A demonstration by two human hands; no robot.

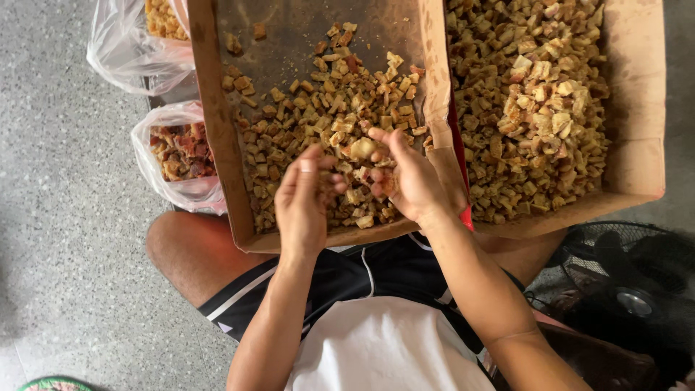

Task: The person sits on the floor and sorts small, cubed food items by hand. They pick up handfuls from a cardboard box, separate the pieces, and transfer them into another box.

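Nearest you, your knees carry the near edge of a cardboard tray, and both hands work just above the heap of small tan fried pieces in it. Your left hand is cupped, palm up, fingers curled narrow around a few bits; whether they press on anything you cannot tell from here. Your right hand pinches one pale, rounder chunk between thumb and fingertips, held just over the heap and close beside the left palm. Keep that pinch light, since such pieces probably crumble, and keep both hands low over the tray so whatever slips falls back in. Beside the tray on your left, on the speckled floor, a clear plastic bag holds darker, reddish scraps, with a second bag of yellowish pieces behind it. To the right, a second cardboard tray lies touching the first, piled much fuller with lighter cubes. A black fan sits by your right thigh, well apart from the food.
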